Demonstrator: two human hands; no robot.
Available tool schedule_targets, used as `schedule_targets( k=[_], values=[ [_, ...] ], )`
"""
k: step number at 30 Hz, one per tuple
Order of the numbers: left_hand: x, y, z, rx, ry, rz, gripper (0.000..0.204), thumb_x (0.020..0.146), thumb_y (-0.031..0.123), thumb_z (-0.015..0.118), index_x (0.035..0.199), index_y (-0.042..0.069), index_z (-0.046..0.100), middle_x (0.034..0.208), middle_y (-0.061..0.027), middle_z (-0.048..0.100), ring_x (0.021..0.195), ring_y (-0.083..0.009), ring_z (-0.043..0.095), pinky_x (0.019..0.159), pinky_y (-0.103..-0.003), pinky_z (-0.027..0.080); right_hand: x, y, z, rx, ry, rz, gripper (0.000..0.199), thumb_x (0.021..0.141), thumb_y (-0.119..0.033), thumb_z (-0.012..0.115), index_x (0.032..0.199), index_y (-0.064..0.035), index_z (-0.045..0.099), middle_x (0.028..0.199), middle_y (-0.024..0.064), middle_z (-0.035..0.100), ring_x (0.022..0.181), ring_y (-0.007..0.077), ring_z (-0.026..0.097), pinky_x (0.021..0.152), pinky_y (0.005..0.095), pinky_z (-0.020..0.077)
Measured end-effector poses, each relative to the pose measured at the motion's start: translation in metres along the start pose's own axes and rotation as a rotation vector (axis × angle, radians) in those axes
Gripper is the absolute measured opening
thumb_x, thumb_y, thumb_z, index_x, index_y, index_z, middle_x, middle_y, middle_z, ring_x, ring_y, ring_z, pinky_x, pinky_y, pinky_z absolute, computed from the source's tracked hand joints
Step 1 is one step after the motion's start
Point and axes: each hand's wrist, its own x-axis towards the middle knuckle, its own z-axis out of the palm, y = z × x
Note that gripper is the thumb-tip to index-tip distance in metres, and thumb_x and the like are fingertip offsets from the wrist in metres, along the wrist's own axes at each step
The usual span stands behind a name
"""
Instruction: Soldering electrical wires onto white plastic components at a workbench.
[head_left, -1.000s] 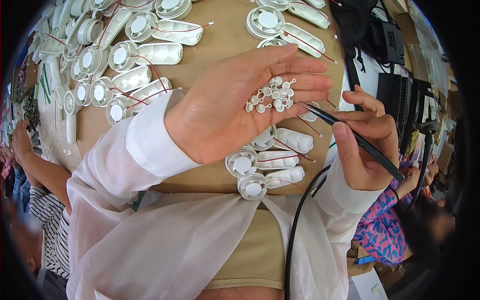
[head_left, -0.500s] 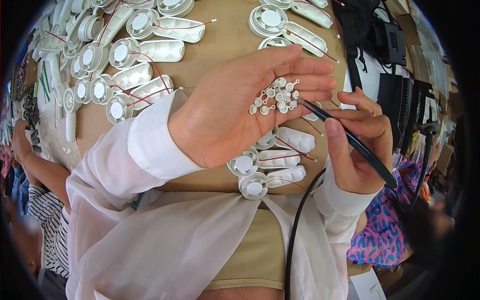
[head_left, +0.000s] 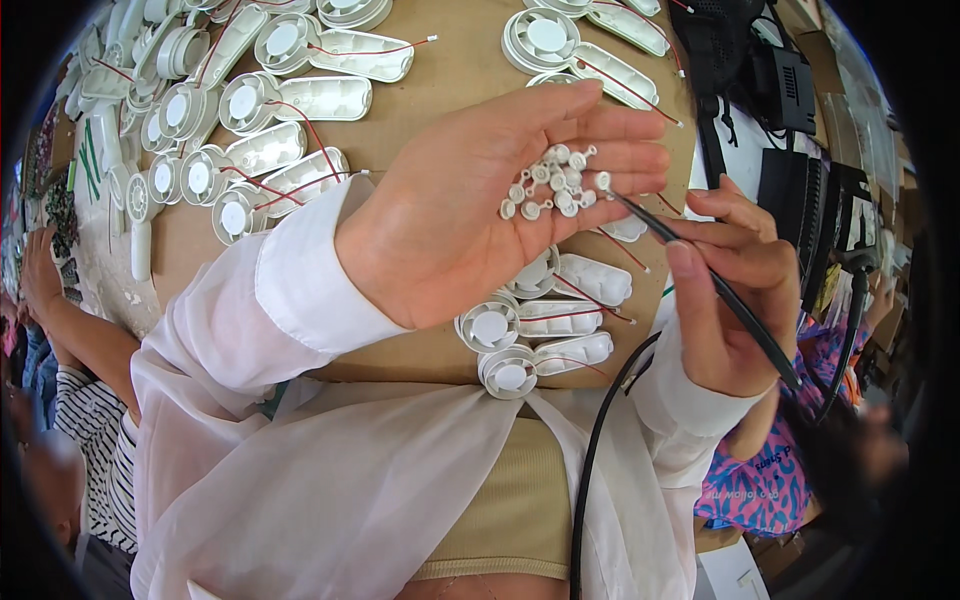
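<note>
My left hand (head_left: pixel 480 215) is held palm up over the brown board (head_left: pixel 440 75), cupping several small white plastic caps (head_left: pixel 552 182) on its fingers. My right hand (head_left: pixel 735 295) grips a thin black pen-like tool (head_left: pixel 715 285) whose tip touches one cap at the right edge of the pile. A black cable (head_left: pixel 590 470) runs down from near that hand. Under the hands lie white plastic housings with round ends and red wires (head_left: pixel 545 325).
Rows of the same white housings (head_left: pixel 240 150) cover the board's left and top. Black boxes and cables (head_left: pixel 785 95) stand at the right. Another person's arm (head_left: pixel 65 320) lies at the left edge; a person in a patterned top (head_left: pixel 770 480) sits at lower right.
My left hand has lifted slightly and the black tool's tip has moved up to the right edge of the pile of caps.
</note>
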Motion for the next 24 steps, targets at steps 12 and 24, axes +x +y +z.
schedule_targets(
  k=[12, 24],
  values=[
    [0.027, 0.031, -0.017, 1.523, 0.071, 0.813, 0.027, 0.096, 0.013, 0.06, 0.121, 0.009, 0.071, 0.089, 0.0014, 0.07, 0.069, -0.0124, 0.061, 0.056, -0.028, 0.045, 0.017, 0.036, -0.015, 0.319, 0.087, 0.181, 0.02, 0.08, 0.011, 0.074, 0.09, 0.0001, 0.06, 0.091, 0.0118, 0.073, 0.083, 0.0191, 0.067, 0.076, 0.0261, 0.0524],
    [0.034, 0.015, -0.048, 2.303, 0.05, 1.394, 0.008, 0.079, 0.017, 0.066, 0.087, 0.015, 0.065, 0.069, 0.0033, 0.06, 0.053, -0.0211, 0.056, 0.045, -0.035, 0.041, 0.025, 0.054, -0.005, 0.316, -0.047, 0.318, 0.013, 0.082, 0.006, 0.077, 0.09, 0.0016, 0.067, 0.082, 0.0066, 0.071, 0.065, 0.0082, 0.059, 0.062, 0.0172, 0.0465]
  ],
)
